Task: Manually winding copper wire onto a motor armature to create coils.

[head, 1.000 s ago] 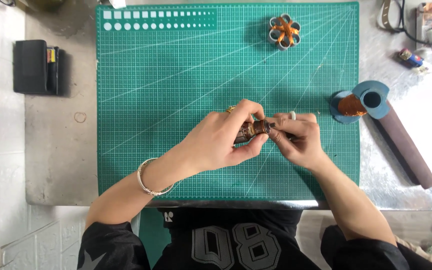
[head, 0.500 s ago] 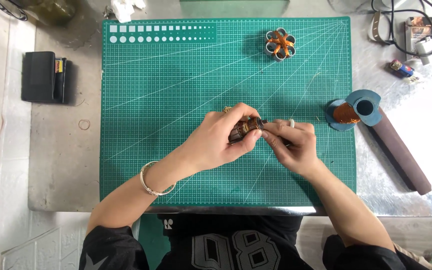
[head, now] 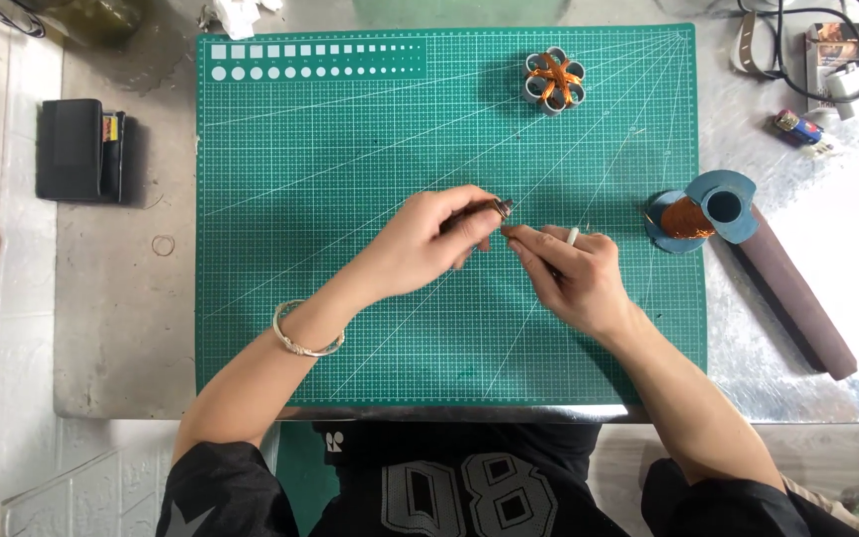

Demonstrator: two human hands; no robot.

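Observation:
Both hands meet over the middle of a green cutting mat (head: pixel 350 149). My left hand (head: pixel 429 244) is closed around a small dark cylindrical piece (head: pixel 497 208) wound with copper wire; only its end shows past the fingers. My right hand (head: pixel 569 273) pinches a thin copper wire right next to that piece, and a small white stick (head: pixel 573 236) pokes out above its fingers. A silver bracelet (head: pixel 302 338) sits on my left wrist.
A flower-shaped cluster of wire-wound rings (head: pixel 554 80) lies at the mat's top. A blue spool of copper wire (head: pixel 698 212) and a dark brown bar (head: pixel 792 303) lie at the right. A black wallet (head: pixel 80 149) lies left; cables and small devices (head: pixel 827 60) top right.
The camera view shifted slightly down. My hands have drawn a little apart, and less of the wound piece shows from my left hand than before.

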